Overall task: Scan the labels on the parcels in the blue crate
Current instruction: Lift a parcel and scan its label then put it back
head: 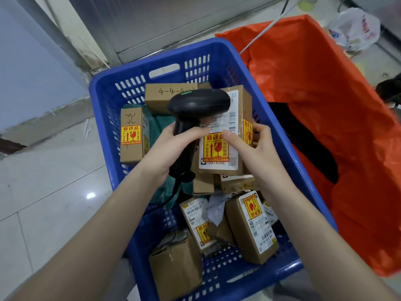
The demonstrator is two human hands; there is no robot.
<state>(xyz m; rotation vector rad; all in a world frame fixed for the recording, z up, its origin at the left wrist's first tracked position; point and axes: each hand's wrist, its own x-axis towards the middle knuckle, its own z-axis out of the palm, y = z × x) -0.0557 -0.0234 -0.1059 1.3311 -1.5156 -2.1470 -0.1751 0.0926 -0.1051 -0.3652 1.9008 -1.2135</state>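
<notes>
Over the crate (112, 101), the left hand (171, 146) grips a scanner (195, 109) upright, touching the parcel (225, 148) the right hand (251, 146) holds tilted.

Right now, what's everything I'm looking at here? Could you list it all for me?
blue crate: one, blue plastic, on the floor at centre.
held parcel: one, brown box with white label and yellow-red fragile sticker, raised over the crate.
other parcels: about seven visible, brown cardboard, loose in the crate; one marked 4-4 at the far wall.
green bag: one, dark green, in the crate under the boxes.
scanner: one, black, corded, head over the held parcel's label.
orange sack: one, open, right of the crate.
white plastic bag: one, on the floor at top right.
left hand: fingers wrapped round the scanner's handle.
right hand: fingers gripping the held parcel.
</notes>
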